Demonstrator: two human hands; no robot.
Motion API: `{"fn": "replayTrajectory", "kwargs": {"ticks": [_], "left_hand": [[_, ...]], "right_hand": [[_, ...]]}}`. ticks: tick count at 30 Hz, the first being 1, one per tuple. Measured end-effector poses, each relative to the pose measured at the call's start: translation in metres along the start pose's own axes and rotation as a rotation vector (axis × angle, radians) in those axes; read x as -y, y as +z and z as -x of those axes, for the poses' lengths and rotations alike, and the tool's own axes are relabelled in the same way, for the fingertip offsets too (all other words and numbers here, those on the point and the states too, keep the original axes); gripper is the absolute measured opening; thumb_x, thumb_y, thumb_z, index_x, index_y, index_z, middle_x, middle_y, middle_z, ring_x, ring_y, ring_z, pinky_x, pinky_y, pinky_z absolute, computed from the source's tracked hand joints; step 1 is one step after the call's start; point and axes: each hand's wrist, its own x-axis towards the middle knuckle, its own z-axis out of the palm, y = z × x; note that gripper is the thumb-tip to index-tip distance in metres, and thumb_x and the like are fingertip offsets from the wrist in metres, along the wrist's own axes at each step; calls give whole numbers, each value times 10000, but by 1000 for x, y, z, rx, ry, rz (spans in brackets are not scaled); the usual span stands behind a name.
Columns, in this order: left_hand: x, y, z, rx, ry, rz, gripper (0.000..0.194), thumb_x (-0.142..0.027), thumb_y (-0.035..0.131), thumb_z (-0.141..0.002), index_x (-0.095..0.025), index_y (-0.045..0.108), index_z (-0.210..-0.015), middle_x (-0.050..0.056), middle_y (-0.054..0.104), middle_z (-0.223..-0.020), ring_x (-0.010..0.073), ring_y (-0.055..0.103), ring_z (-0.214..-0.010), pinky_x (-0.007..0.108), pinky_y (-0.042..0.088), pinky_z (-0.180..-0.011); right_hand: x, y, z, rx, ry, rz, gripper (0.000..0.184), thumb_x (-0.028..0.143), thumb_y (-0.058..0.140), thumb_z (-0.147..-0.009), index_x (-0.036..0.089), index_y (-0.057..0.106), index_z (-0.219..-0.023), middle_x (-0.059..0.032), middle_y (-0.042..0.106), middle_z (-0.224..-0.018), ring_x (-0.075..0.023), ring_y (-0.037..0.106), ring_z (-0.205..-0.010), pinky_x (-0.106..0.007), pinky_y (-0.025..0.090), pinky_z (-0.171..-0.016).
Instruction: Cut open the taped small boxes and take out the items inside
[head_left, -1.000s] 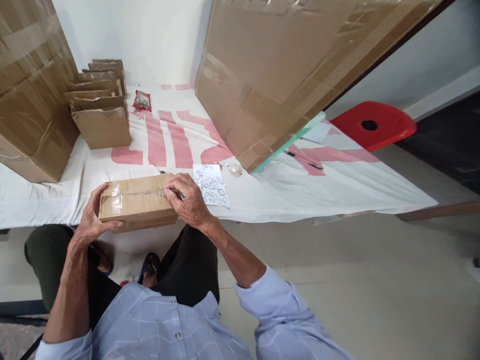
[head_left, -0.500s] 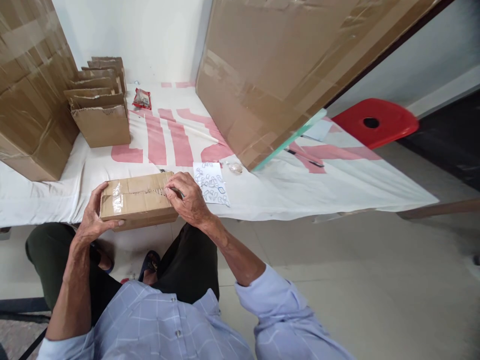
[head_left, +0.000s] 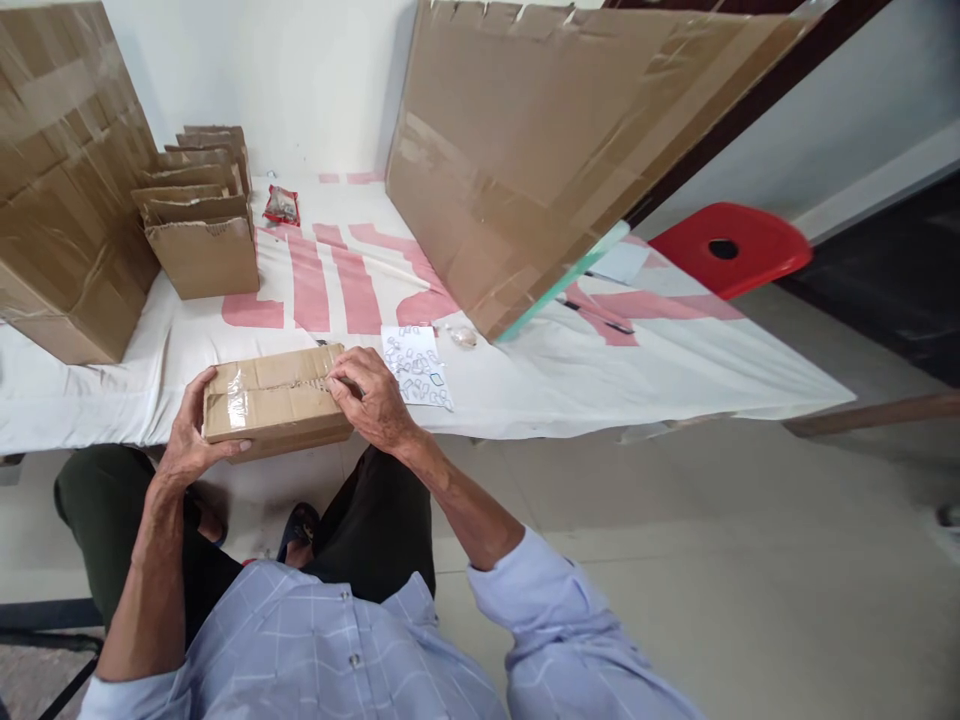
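A small taped cardboard box (head_left: 274, 400) lies at the near edge of the table (head_left: 525, 380), which is covered with a white and pink cloth. My left hand (head_left: 187, 440) grips the box's left end, thumb on the front face. My right hand (head_left: 371, 400) rests on the box's right end with the fingers curled and pinched at the taped seam on top. What the fingertips pinch is too small to make out. Just right of that hand lies a white sheet (head_left: 417, 366) with several small clear pieces on it.
A large cardboard box (head_left: 52, 200) stands at the left. Beside it are several folded small cartons (head_left: 201, 215) and a red packet (head_left: 282, 205). A big cardboard sheet (head_left: 555, 140) leans over the table's right side, a red stool (head_left: 727, 250) beyond it.
Only the camera shifted slightly. Both hands stay on the box in the same grip.
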Motion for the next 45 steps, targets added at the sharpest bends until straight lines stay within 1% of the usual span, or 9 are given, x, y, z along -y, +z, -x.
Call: {"fn": "replayTrajectory", "kwargs": {"ticks": [13,17,21,25,31,36,39,41,45], "left_hand": [[-6,3,7,16,3,37,1188,-638,1007,-552,-254,459,-1534,164,581,-1481,392,614,-1347,582,525,-1140],[-10,4,9,14,0,13,1159,-631,994,-575,-252,466,-1534,163,571,-1502,408,591,-1388,565,542,-1116],[-17,6,12,21,6,-17,1145,-617,990,-596,-266,462,-1550,172,526,-1563,425,553,-1443,566,530,-1125],[-26,9,17,18,4,-44,1152,-602,993,-587,-278,465,-1557,178,506,-1570,434,532,-1465,565,538,-1116],[-42,18,23,13,49,-80,1085,-589,966,-656,-281,450,-1560,176,471,-1584,419,524,-1464,549,575,-1078],[-44,31,23,0,73,-68,1117,-581,967,-666,-288,401,-1582,180,447,-1605,433,499,-1482,579,572,-1086],[-40,38,21,2,79,-46,1131,-575,967,-661,-286,391,-1591,181,443,-1609,441,490,-1487,593,561,-1104],[-38,39,20,10,82,-38,1124,-562,965,-666,-287,391,-1592,184,439,-1612,445,475,-1498,597,557,-1106],[-34,39,19,34,76,-35,1105,-550,954,-686,-295,381,-1596,177,433,-1613,440,461,-1508,604,553,-1102]], "right_hand": [[0,-4,4,3,9,-6,156,162,570,-965,263,584,-847,-60,679,-937,-253,619,-972,-439,529,-915],[-2,-7,1,20,31,-19,159,171,570,-968,259,580,-837,-55,680,-923,-245,611,-939,-426,518,-895],[-2,-14,-8,86,10,30,166,147,585,-959,252,593,-831,-53,683,-916,-243,604,-930,-423,505,-895],[4,-16,-18,184,-61,128,168,147,626,-969,246,632,-834,-69,694,-950,-263,588,-969,-451,493,-921],[26,3,-35,359,-197,202,104,177,649,-999,228,696,-922,-97,681,-1054,-281,580,-1067,-458,511,-953],[48,20,-47,444,-236,185,47,224,667,-1010,208,710,-999,-109,654,-1094,-274,585,-1044,-450,521,-951],[54,25,-51,477,-218,91,79,190,647,-1001,207,676,-930,-100,639,-1056,-256,584,-1013,-430,516,-952],[55,26,-55,487,-167,13,127,155,630,-983,219,635,-873,-76,628,-997,-236,579,-972,-410,506,-941],[55,24,-66,553,-28,-128,176,132,676,-869,231,545,-804,-21,606,-898,-197,551,-865,-372,477,-873]]}}
